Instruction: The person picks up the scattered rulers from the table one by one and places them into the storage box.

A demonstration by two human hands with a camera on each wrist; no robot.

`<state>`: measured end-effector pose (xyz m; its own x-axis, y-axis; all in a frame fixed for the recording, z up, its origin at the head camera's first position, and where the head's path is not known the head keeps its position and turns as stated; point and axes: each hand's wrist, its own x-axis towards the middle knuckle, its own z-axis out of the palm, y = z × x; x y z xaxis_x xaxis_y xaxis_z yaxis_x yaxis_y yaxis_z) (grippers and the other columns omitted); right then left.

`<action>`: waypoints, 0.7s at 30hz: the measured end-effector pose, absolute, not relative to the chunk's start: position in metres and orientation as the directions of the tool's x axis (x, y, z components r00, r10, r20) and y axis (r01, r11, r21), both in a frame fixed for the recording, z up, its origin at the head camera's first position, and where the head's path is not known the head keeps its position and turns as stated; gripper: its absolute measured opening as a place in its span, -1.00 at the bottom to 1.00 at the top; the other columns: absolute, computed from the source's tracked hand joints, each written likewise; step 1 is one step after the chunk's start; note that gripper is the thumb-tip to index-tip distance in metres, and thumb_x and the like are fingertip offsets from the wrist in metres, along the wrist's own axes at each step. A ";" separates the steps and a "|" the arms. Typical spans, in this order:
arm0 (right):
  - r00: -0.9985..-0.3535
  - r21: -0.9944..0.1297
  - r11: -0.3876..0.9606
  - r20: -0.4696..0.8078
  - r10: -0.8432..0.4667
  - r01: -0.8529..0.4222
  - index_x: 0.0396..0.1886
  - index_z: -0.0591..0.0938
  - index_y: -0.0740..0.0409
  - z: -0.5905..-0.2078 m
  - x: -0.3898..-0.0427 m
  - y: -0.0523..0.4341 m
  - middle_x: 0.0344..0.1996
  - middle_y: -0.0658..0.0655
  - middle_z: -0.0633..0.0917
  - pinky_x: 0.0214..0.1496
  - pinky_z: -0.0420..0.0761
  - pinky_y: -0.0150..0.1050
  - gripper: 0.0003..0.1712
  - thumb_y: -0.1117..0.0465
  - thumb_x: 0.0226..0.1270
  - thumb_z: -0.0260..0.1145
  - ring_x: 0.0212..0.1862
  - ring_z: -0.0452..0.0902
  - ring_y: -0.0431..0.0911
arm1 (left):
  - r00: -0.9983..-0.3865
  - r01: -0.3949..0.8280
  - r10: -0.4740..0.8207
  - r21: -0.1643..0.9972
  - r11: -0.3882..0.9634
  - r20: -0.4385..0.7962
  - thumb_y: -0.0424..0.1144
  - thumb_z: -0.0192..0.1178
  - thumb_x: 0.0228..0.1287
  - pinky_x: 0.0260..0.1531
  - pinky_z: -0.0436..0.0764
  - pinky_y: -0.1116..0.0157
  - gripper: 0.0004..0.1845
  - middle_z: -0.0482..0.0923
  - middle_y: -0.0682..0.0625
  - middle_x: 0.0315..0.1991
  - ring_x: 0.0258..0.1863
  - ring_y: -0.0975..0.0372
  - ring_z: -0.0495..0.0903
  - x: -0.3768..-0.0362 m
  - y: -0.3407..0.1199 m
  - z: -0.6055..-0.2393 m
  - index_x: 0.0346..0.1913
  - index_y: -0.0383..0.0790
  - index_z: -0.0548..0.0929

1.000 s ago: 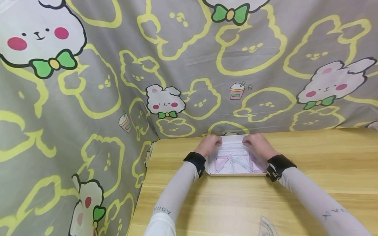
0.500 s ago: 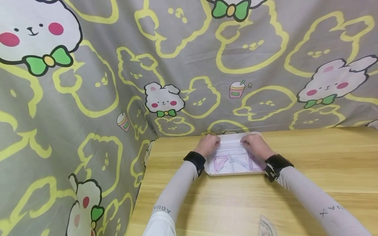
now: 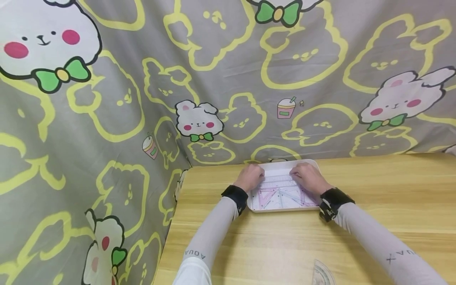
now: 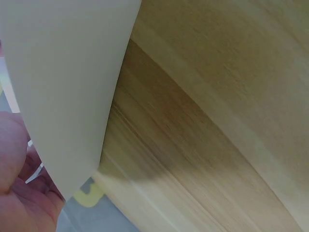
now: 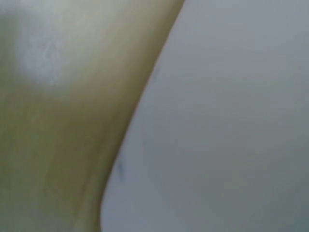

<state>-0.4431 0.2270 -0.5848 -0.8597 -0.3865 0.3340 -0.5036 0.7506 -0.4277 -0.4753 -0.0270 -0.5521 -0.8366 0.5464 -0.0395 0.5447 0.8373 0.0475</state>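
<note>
A white rectangular tray [image 3: 285,210] lies at the far side of the wooden table. Clear plastic drawing pieces are inside it, among them pink-edged set squares [image 3: 265,196] in the front half. Across the back half runs a clear ruler [image 3: 279,181]. My left hand [image 3: 251,177] pinches the ruler's left end, and my right hand [image 3: 308,177] pinches its right end. The left wrist view shows the tray's outer wall [image 4: 67,96] beside curled fingers, with a thin clear edge between them. Only the tray wall [image 5: 207,121] and blurred table appear in the right wrist view.
A clear protractor [image 3: 322,274] lies on the wooden table [image 3: 270,245] near the front, partly cut off by the frame. A grey curtain [image 3: 249,79] with cartoon rabbits hangs close behind the tray and along the left side.
The head view has shifted slightly. Both hands stay at the ruler's ends with only a tiny movement, and the tray and protractor keep their places on the table.
</note>
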 end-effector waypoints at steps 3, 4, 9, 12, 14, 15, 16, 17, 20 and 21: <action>-0.861 -0.431 0.750 0.330 -0.386 -0.501 -0.17 0.78 0.34 -0.581 -0.440 0.227 -0.28 0.25 0.76 0.05 0.58 0.17 -0.86 0.45 0.30 0.40 -0.14 0.67 0.21 | -0.844 0.533 0.535 0.046 0.845 -0.042 -0.18 0.29 0.50 -0.26 0.51 0.32 -0.85 0.63 0.09 -0.35 -0.34 0.26 0.51 -0.472 -0.027 -0.547 -0.25 -0.12 0.79; -0.862 -0.433 0.750 0.331 -0.383 -0.500 -0.17 0.78 0.35 -0.581 -0.439 0.227 -0.27 0.26 0.77 0.06 0.58 0.18 -0.86 0.44 0.30 0.40 -0.13 0.67 0.22 | -0.845 0.530 0.532 0.047 0.846 -0.043 -0.19 0.29 0.50 -0.25 0.51 0.32 -0.85 0.63 0.09 -0.35 -0.34 0.26 0.51 -0.471 -0.028 -0.546 -0.23 -0.12 0.79; -0.867 -0.448 0.749 0.344 -0.360 -0.488 -0.11 0.76 0.38 -0.573 -0.424 0.229 -0.21 0.30 0.76 0.11 0.57 0.22 -0.83 0.42 0.34 0.37 -0.06 0.66 0.27 | -0.838 0.546 0.546 0.044 0.836 0.016 -0.19 0.33 0.48 -0.16 0.61 0.33 -0.87 0.74 0.06 -0.22 -0.25 0.25 0.65 -0.461 -0.031 -0.539 -0.12 -0.14 0.82; -0.878 -0.455 0.759 0.340 -0.335 -0.466 -0.05 0.74 0.39 -0.565 -0.408 0.235 -0.12 0.35 0.75 0.17 0.54 0.26 -0.79 0.38 0.39 0.35 0.03 0.63 0.30 | -0.816 0.576 0.572 0.032 0.817 0.082 -0.15 0.34 0.47 -0.09 0.65 0.31 -0.84 0.78 0.03 -0.16 -0.16 0.22 0.71 -0.451 -0.033 -0.536 -0.08 -0.13 0.82; -0.884 -0.455 0.766 0.340 -0.322 -0.454 -0.03 0.73 0.38 -0.560 -0.394 0.240 -0.09 0.36 0.74 0.18 0.53 0.28 -0.77 0.35 0.41 0.36 0.04 0.62 0.31 | -0.801 0.594 0.588 0.035 0.803 0.113 -0.11 0.33 0.48 -0.08 0.65 0.31 -0.80 0.77 0.03 -0.15 -0.14 0.21 0.71 -0.441 -0.034 -0.532 -0.04 -0.13 0.82; -0.884 -0.453 0.768 0.345 -0.317 -0.453 -0.02 0.73 0.38 -0.558 -0.387 0.242 -0.08 0.37 0.74 0.17 0.54 0.28 -0.77 0.33 0.41 0.37 0.04 0.62 0.31 | -0.794 0.604 0.596 0.041 0.796 0.123 -0.09 0.32 0.48 -0.07 0.65 0.32 -0.78 0.76 0.03 -0.15 -0.14 0.21 0.70 -0.435 -0.035 -0.531 -0.02 -0.13 0.81; -0.883 -0.454 0.768 0.351 -0.312 -0.452 -0.02 0.73 0.37 -0.556 -0.379 0.244 -0.08 0.36 0.74 0.16 0.54 0.28 -0.76 0.32 0.41 0.39 0.03 0.62 0.30 | -0.790 0.610 0.600 0.055 0.791 0.127 -0.07 0.31 0.50 -0.07 0.64 0.33 -0.76 0.75 0.04 -0.15 -0.13 0.22 0.69 -0.429 -0.035 -0.529 0.01 -0.13 0.80; -0.878 -0.453 0.765 0.366 -0.308 -0.457 -0.02 0.73 0.36 -0.554 -0.370 0.246 -0.10 0.35 0.74 0.14 0.55 0.28 -0.76 0.31 0.39 0.41 0.02 0.63 0.29 | -0.784 0.618 0.607 0.074 0.782 0.131 -0.06 0.30 0.50 -0.06 0.64 0.34 -0.75 0.74 0.04 -0.14 -0.12 0.23 0.68 -0.422 -0.035 -0.527 0.03 -0.13 0.79; -0.856 -0.445 0.758 0.430 -0.286 -0.477 -0.05 0.73 0.34 -0.554 -0.342 0.250 -0.13 0.31 0.76 0.08 0.57 0.28 -0.74 0.31 0.32 0.48 -0.03 0.64 0.26 | -0.758 0.652 0.640 0.189 0.734 0.128 -0.06 0.30 0.50 -0.02 0.62 0.37 -0.71 0.73 0.03 -0.11 -0.10 0.25 0.67 -0.397 -0.035 -0.524 0.08 -0.15 0.76; -0.845 -0.440 0.755 0.457 -0.278 -0.486 -0.06 0.74 0.33 -0.555 -0.332 0.250 -0.15 0.30 0.76 0.06 0.58 0.27 -0.74 0.31 0.30 0.50 -0.05 0.65 0.25 | -0.744 0.664 0.657 0.244 0.707 0.123 -0.07 0.31 0.49 -0.02 0.61 0.40 -0.71 0.74 0.04 -0.10 -0.10 0.27 0.67 -0.388 -0.035 -0.524 0.09 -0.16 0.76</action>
